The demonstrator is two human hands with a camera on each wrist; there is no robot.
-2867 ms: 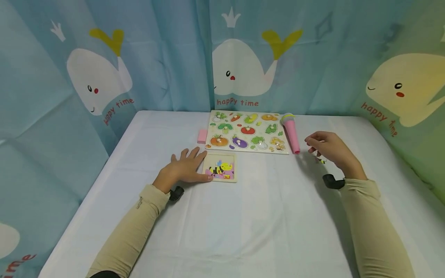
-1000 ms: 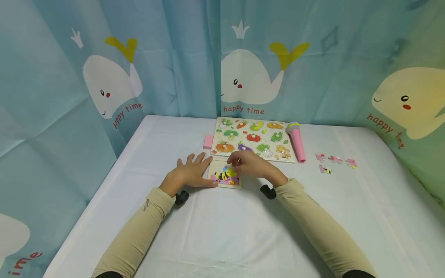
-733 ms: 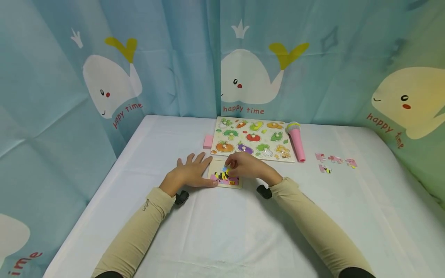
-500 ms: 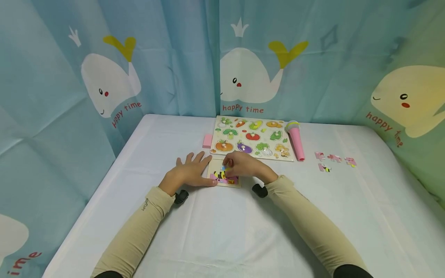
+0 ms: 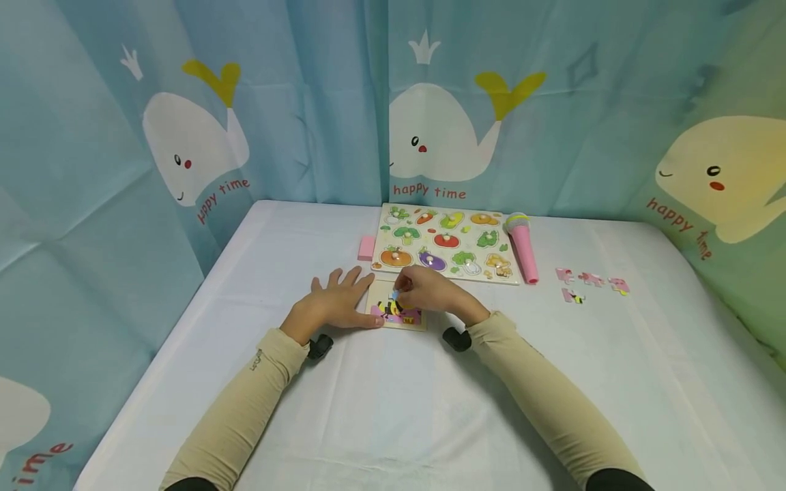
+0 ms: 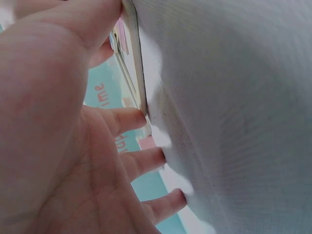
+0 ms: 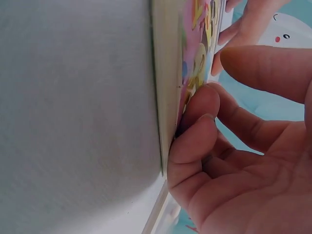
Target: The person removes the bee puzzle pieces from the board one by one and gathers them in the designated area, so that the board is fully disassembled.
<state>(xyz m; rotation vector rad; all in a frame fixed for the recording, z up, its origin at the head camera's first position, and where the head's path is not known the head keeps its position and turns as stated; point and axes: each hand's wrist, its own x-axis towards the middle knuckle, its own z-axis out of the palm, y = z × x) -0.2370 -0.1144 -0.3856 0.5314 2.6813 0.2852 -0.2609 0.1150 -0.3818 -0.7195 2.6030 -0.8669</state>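
Observation:
A small square wooden jigsaw puzzle [image 5: 389,310] with a bee picture lies on the table. My left hand [image 5: 331,305] rests at its left side, fingers spread on the cloth and thumb on the frame's lower left. Over the upper right of the puzzle sits my right hand [image 5: 428,290], covering part of the bee. In the right wrist view, its loosely bent fingers [image 7: 195,141] touch the puzzle near the frame edge, while the thumb [image 7: 268,70] stands apart. Between thumb and fingers I see no piece held. Several loose jigsaw pieces [image 5: 591,280] lie to the right.
Behind the puzzle lies a vegetable peg board [image 5: 445,241], close to the wooden frame. A pink toy microphone [image 5: 524,254] lies along its right side, and a pink block [image 5: 366,248] sits at its left. A whale-print curtain [image 5: 331,102] hangs behind the white table.
My right hand has come from beside the loose pieces on the right to the puzzle, then shifted slightly left over it. My left hand keeps its place on the frame.

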